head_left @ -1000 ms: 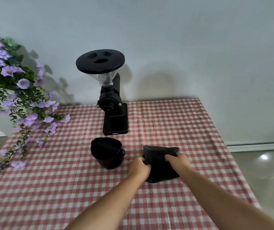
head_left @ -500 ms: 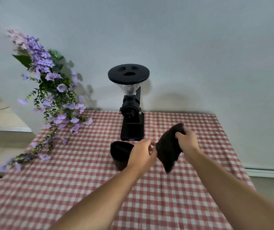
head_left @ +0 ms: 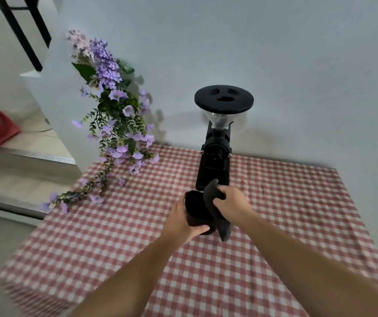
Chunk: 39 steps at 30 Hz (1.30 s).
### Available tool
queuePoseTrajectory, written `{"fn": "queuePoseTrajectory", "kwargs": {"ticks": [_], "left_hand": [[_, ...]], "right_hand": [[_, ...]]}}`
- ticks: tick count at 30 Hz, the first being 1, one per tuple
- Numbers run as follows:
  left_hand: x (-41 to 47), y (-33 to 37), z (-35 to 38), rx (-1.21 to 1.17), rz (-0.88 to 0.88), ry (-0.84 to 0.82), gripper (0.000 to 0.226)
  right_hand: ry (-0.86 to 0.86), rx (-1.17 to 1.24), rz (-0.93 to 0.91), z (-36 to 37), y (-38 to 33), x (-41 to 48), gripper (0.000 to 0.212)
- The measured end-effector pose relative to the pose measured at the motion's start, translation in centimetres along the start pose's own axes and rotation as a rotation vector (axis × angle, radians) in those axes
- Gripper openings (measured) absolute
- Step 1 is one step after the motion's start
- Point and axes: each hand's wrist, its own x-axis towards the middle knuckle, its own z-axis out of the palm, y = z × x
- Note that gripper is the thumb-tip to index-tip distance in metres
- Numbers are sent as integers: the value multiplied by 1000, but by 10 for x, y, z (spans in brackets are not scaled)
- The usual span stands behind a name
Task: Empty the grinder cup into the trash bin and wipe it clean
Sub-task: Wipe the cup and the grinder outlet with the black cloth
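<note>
Left hand (head_left: 182, 221): wraps around the side of the black grinder cup (head_left: 196, 210), on the checked tablecloth (head_left: 286, 202).
Right hand (head_left: 232, 204): closed on a dark cloth (head_left: 213, 196) at the cup's rim; its end hangs beside the cup.
Behind: the black grinder (head_left: 216, 143), near the cup.
Left: purple flowers (head_left: 114, 124), well apart.

We see the black cup (head_left: 197, 210) upright in front of the grinder, mouth tilted toward us, inside dark. A dark grey cloth (head_left: 213, 197) drapes over its right rim, tail hanging down the side.
</note>
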Motion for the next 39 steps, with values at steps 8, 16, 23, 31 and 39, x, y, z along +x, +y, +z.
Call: {"fn": "queuePoseTrajectory", "kwargs": {"ticks": [8,16,23,31,39], "left_hand": [[12,4,7,-86,-12,35,103],[19,-2,11,-89,-32,41,92],[24,0,4,-174,11,-31,84],[31,-1,9,-174,-62,3,99],[44,0,-8,-49,18,-158,105]], "right_hand": [[-103,-446,-143,27,0,5,39],[-268,-548,-130,13,-1,16,47],[12,-115,-33,-12,5,31,51],[-223,-363,-207,10,-3,35,52],[-414,-425,-107,-39,5,35,54]]}}
